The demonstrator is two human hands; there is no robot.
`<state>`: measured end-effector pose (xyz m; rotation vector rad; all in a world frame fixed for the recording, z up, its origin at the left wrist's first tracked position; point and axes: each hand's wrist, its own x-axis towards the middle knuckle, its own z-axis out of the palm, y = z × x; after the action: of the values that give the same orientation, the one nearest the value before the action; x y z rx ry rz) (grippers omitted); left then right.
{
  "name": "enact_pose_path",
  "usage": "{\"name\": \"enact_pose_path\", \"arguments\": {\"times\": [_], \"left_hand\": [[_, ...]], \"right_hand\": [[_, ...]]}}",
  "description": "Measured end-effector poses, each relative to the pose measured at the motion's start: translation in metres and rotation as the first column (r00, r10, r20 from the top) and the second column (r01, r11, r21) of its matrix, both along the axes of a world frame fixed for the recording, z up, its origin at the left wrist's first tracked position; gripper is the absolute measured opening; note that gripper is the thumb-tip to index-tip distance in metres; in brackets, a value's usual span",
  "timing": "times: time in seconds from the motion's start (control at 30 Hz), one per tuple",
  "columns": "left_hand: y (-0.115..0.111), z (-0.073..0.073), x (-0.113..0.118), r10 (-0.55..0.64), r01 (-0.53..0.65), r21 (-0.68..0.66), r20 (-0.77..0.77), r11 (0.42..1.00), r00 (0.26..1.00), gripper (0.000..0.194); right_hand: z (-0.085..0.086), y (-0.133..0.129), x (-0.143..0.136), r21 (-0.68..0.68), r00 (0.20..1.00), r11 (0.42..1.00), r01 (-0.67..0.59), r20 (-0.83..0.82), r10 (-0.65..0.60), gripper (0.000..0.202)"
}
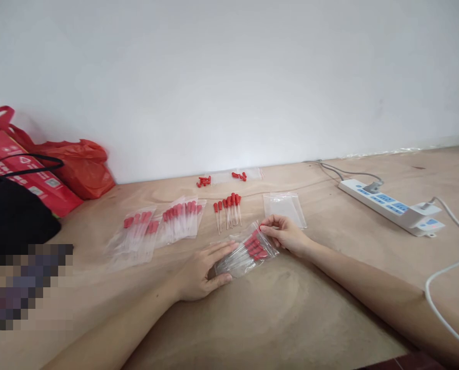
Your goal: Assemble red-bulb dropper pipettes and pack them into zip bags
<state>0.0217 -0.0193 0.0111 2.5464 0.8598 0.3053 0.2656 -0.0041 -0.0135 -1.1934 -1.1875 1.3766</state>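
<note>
A clear zip bag point(237, 263) lies on the table with several red-bulbed droppers point(255, 245) inside, bulbs toward its upper right end. My left hand point(202, 270) rests on the bag's left end, fingers stretched and thumb apart. At the bag's open-looking right edge, my right hand point(285, 234) pinches a red dropper bulb; the rest of that dropper is hidden by the bag and fingers. Loose droppers point(229, 205) lie in a row just beyond. Behind my right hand is a stack of flat clear bags point(285, 205).
Filled dropper bags point(179, 218) and more bags point(137, 231) spread to the left. Small red bulbs point(204, 182) and clear tubes lie near the wall. A white power strip point(387, 205) with a cable point(435, 267) is at right; red bags point(83, 167) and a black item point(17, 221) stand left.
</note>
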Motion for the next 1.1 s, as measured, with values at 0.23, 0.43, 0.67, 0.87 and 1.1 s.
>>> {"name": "enact_pose_path", "arguments": {"times": [0.23, 0.43, 0.67, 0.87, 1.1], "left_hand": [[0.001, -0.001, -0.001, -0.005, 0.005, -0.012, -0.003, 1.0, 1.0, 0.055], [0.002, -0.002, -0.001, -0.014, 0.014, -0.002, 0.012, 1.0, 1.0, 0.055], [0.0, 0.0, 0.0, 0.01, -0.01, 0.003, -0.016, 1.0, 1.0, 0.053], [0.001, -0.002, -0.001, -0.016, 0.016, 0.003, 0.002, 1.0, 1.0, 0.052], [0.003, -0.005, -0.002, -0.017, 0.017, -0.003, 0.002, 1.0, 1.0, 0.049]], "right_hand": [[-0.006, 0.007, -0.005, -0.025, 0.997, 0.996, -0.082, 0.0, 0.082, 0.034], [-0.011, 0.016, -0.012, 0.057, 0.986, 0.997, 0.061, 0.15, -0.069, 0.023], [-0.014, 0.017, -0.009, 0.046, 0.963, 0.996, 0.077, 0.255, -0.086, 0.026], [-0.005, 0.015, -0.003, -0.072, 0.976, 0.995, -0.072, 0.201, 0.086, 0.017], [0.006, 0.014, 0.002, -0.058, 0.954, 0.956, -0.289, 0.062, 0.292, 0.022]]}}
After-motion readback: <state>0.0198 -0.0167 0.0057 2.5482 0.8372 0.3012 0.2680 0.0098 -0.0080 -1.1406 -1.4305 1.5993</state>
